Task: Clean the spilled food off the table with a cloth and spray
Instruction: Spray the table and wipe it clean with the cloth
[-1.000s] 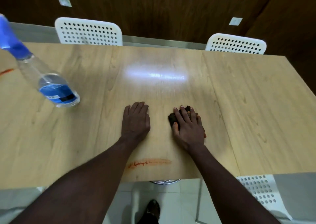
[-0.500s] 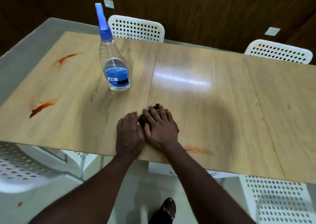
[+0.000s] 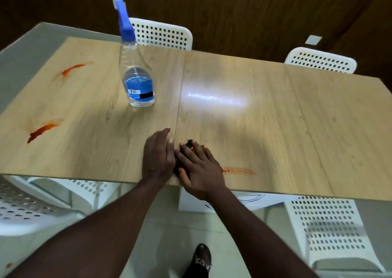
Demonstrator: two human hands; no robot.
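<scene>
My right hand [image 3: 199,167] lies flat on a small dark cloth [image 3: 189,143] near the table's front edge; only bits of the cloth show past the fingers. My left hand [image 3: 158,155] rests flat on the wood right beside it, touching the cloth's left side. A faint smeared red streak [image 3: 238,170] lies just right of my right hand. Two brighter red spills sit at the left: one [image 3: 42,130] nearer, one [image 3: 73,69] farther. A clear spray bottle [image 3: 135,73] with a blue trigger stands upright behind my left hand.
The wooden table [image 3: 275,118] has a seam down its middle. White perforated chairs stand behind it [image 3: 163,34] [image 3: 320,61], and in front at the left [image 3: 23,209] and right [image 3: 324,226]. My foot [image 3: 201,258] is on the pale floor.
My view has swung left, bringing the bottle and left spills into sight. My right hand slid the cloth left until it met my left hand; the streak is now right of it.
</scene>
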